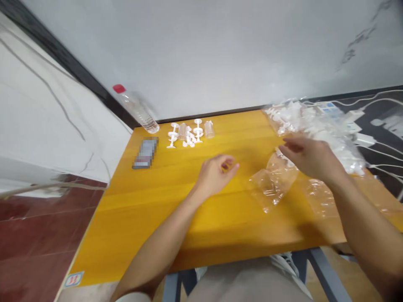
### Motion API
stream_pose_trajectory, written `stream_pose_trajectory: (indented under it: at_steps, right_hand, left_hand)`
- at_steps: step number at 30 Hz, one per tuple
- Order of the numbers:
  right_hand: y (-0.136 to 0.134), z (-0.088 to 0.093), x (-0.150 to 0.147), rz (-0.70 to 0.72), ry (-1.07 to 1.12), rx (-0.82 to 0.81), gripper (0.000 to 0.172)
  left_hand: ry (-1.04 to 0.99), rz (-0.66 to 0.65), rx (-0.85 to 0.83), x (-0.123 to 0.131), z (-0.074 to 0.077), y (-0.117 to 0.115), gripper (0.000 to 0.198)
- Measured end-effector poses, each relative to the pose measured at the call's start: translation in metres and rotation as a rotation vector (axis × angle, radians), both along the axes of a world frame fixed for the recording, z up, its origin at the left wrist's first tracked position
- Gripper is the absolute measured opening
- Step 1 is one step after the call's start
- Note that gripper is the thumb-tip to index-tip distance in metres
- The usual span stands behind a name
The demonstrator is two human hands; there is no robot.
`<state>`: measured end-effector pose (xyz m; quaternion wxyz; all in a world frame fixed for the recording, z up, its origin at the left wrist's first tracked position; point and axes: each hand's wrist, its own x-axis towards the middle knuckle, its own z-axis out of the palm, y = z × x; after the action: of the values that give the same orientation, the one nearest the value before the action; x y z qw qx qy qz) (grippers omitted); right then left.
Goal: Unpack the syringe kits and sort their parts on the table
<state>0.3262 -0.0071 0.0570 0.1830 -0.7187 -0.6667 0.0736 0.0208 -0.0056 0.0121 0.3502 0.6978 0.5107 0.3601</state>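
My left hand [217, 174] hovers over the middle of the table, fingers curved and a gap showing between thumb and fingertips, with nothing visible in it. Farther right, my right hand [310, 157] is loosely bent, thumb and fingers apart, above a clear plastic bag [273, 184]. I cannot tell whether its fingertips touch the small white pieces by the bag's upper end. Toward the back stand white plungers [172, 136] with round discs, clear plastic cylinders [209, 129] and a cluster of small white caps [189, 140].
A large heap of bagged white parts [333, 138] covers the table's back right, with white cables beside it. A water bottle [138, 111] with a red cap leans at the back left, near a phone [145, 153]. A whiteboard [201, 58] rises behind the yellow table [132, 222].
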Motion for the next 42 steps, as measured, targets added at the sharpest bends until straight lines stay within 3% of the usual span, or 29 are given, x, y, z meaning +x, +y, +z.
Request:
stream_pose_trajectory:
  at_steps: [2, 4, 7, 9, 12, 15, 21, 27, 30, 33, 36, 40, 42]
  right_hand:
    - [-0.035, -0.023, 0.021, 0.028, -0.067, 0.094, 0.039]
    - [-0.059, -0.048, 0.03, 0.09, -0.099, 0.127, 0.04]
    - [-0.075, -0.076, 0.023, 0.141, 0.0, 0.083, 0.04]
    - [-0.078, -0.083, 0.013, 0.144, 0.104, 0.065, 0.04]
    - [-0.073, -0.082, 0.005, 0.14, 0.155, 0.081, 0.043]
    - [-0.062, -0.084, 0.007, 0.094, 0.036, 0.19, 0.045]
    - [-0.044, -0.102, 0.004, 0.198, -0.058, 0.184, 0.039]
    - [-0.051, -0.102, -0.02, 0.092, -0.219, 0.191, 0.036]
    - [-0.051, -0.103, -0.029, 0.094, -0.184, 0.191, 0.036]
    - [-0.043, -0.103, -0.029, 0.069, 0.017, 0.202, 0.046]
    - [-0.025, -0.098, -0.022, -0.127, 0.194, 0.134, 0.062]
    - [-0.004, -0.089, -0.015, -0.172, 0.315, -0.162, 0.048]
    - [0.001, -0.089, -0.015, -0.175, 0.458, -0.2, 0.045]
  left_hand:
    - [-0.072, -0.177, -0.215, 0.016, -0.008, -0.029, 0.02]
    - [-0.097, -0.275, -0.435, 0.032, -0.019, -0.054, 0.025]
    - [-0.127, -0.237, -0.679, 0.05, -0.034, -0.071, 0.049]
    - [-0.182, -0.146, -0.735, 0.056, -0.038, -0.072, 0.058]
    - [-0.278, 0.039, -0.663, 0.051, -0.035, -0.068, 0.056]
    - [-0.423, 0.173, -0.678, 0.043, -0.028, -0.062, 0.066]
    - [-0.577, 0.069, -0.902, 0.04, -0.027, -0.045, 0.045]
    - [-0.554, 0.234, -0.633, 0.011, -0.033, -0.044, 0.037]
    - [-0.575, 0.289, -0.542, -0.008, -0.031, -0.042, 0.038]
    - [-0.707, 0.237, -0.66, -0.021, -0.028, -0.037, 0.043]
    - [-0.829, 0.114, -0.818, -0.025, -0.03, -0.029, 0.045]
    - [-0.863, 0.027, -0.886, -0.024, -0.037, -0.018, 0.036]
    - [-0.867, 0.022, -0.893, -0.026, -0.04, -0.014, 0.035]
